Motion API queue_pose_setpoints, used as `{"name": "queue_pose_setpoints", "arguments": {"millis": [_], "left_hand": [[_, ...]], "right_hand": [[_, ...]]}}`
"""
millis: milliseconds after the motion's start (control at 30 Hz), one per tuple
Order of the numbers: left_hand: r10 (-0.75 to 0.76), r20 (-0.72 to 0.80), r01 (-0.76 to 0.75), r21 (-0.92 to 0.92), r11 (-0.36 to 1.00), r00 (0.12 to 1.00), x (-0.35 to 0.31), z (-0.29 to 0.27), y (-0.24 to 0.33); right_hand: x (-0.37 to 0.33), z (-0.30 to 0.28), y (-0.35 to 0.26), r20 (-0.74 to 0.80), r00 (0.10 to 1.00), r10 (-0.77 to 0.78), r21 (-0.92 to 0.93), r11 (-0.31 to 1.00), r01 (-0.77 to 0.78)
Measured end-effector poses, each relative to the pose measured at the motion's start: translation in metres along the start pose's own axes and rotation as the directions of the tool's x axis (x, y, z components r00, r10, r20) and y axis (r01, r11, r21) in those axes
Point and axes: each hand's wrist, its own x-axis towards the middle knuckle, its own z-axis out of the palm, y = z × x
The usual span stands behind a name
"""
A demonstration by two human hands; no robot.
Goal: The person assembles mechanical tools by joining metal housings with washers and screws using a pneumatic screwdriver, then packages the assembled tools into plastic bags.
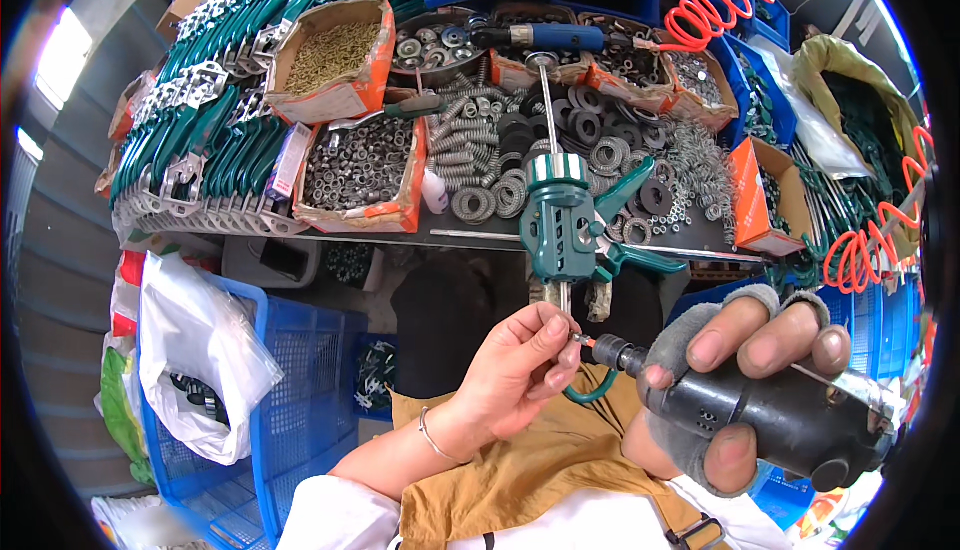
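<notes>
Right grip [722,338] closed round black cylindrical power driver [775,418]; left grip [525,368] apparently pinching silvery metal part [578,338] for fastening; alignment required.

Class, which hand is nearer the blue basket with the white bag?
Left. The left hand is to the right of the blue basket; the right hand is farther right, holding a black power tool.

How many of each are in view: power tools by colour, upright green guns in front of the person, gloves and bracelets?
Black power driver: 1
Blue power tool: 1
Upright green gun: 1
Grey fingerless glove: 1
Bracelet: 1
Total: 5
</notes>
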Motion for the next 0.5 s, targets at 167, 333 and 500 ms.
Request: {"name": "queue_pose_setpoints", "arguments": {"millis": [167, 333, 500], "left_hand": [[0.189, 0.184, -0.203, 0.059, 0.977, 0.965, 0.004, -0.009, -0.005], [0.234, 0.189, -0.257, 0.107, 0.961, 0.954, 0.003, -0.005, -0.003], [0.302, 0.187, -0.344, 0.267, 0.9, 0.935, 0.009, -0.011, 0.001]], "right_hand": [[-0.004, 0.007, 0.0, -0.266, 0.963, 0.034, 0.141, 0.99, 0.004], [-0.007, -0.002, 0.001, -0.349, 0.93, 0.118, 0.272, 0.962, -0.02], [-0.004, -0.005, 0.006, -0.331, 0.932, 0.15, 0.28, 0.958, -0.055]]}}
